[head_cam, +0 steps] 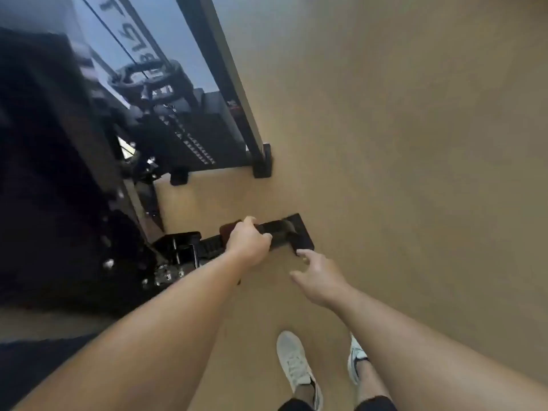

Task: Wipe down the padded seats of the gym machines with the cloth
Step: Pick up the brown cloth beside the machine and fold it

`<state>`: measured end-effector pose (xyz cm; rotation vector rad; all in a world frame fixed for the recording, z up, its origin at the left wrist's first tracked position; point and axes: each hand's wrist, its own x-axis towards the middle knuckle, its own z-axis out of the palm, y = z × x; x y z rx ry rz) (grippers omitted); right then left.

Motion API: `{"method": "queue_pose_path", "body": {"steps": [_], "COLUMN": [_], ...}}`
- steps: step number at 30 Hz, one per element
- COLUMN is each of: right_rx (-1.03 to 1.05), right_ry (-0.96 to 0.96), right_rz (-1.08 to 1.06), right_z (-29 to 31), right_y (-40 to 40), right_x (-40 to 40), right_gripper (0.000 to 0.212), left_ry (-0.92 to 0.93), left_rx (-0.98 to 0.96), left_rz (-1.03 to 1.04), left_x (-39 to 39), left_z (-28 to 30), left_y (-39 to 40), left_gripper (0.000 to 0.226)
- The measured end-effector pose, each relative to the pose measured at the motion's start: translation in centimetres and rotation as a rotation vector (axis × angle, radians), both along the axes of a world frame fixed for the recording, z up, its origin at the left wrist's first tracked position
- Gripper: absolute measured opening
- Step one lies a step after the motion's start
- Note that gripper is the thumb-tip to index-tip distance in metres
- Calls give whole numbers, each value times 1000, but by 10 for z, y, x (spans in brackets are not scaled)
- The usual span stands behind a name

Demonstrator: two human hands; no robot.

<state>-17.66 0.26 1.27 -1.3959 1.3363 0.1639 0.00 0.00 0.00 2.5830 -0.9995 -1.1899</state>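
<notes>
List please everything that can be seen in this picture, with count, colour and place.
machine: one, black, left side, blurred
weight stack: one, black, upper centre, inside the frame
frame post: one, dark, slanting from the top down to the floor
dark object: one, black, on the floor at centre; what it is cannot be told
floor: one, tan, right and bottom
shoes: two, white, bottom centre
left hand: one, closed on the dark object
right hand: one, open, beside the dark object

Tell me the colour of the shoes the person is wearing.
Both shoes are white, the right one with dark markings; seen in the head view.
</notes>
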Motion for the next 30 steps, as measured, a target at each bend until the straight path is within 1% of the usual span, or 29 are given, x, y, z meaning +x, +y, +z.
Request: {"method": "queue_pose_path", "body": {"steps": [2,6,8,10,13,15,18,20,21,23,24,25,26,28,29,30], "right_rx": [20,98,123,143,232,279,311,312,307,268,252,227,193,156,162,173], "right_ry": [-17,-74,-130,-169,-167,-114,-44,-42,-56,-110,-140,-162,-172,-199,-229,-257], "right_rz": [-21,-37,-96,-152,-202,-241,-323,-364,-380,-452,-513,-567,-610,-616,-601,-558], "right_z": [-44,-114,-138,-162,-198,-212,-216,-205,-196,-166,-155,-136,-112,-57,-29,-2], "right_y": [-18,-35,-28,-14,19,39,57,59,56,37,27,13,-5,-36,-50,-62], "right_x": [17,50,57,55,41,25,2,-11,-16,-23,-24,-27,-30,-41,-48,-54], "right_gripper": [54,49,42,36,30,27,27,29,30,29,28,30,38,56,53,44], "left_ry": [-60,-162,-227,-296,-423,-478,-491,-429,-362,-192,-100,-18,64,246,328,409], "left_rx": [44,244,298,367,444,432,389,360,341,253,210,163,112,1,-52,-103], "left_rz": [41,142,139,87,-25,-76,-72,24,103,215,214,194,184,204,228,261], "left_x": [18,55,71,83,90,93,95,87,78,46,27,5,-19,-66,-88,-107], "left_z": [-35,-107,-138,-163,-188,-197,-192,-179,-170,-143,-136,-120,-99,-52,-26,1], "left_y": [-13,-26,-33,-43,-52,-54,-52,-50,-48,-49,-48,-49,-48,-41,-36,-30], "left_gripper": [58,59,57,52,46,40,31,22,21,28,32,35,37,34,31,29]}}
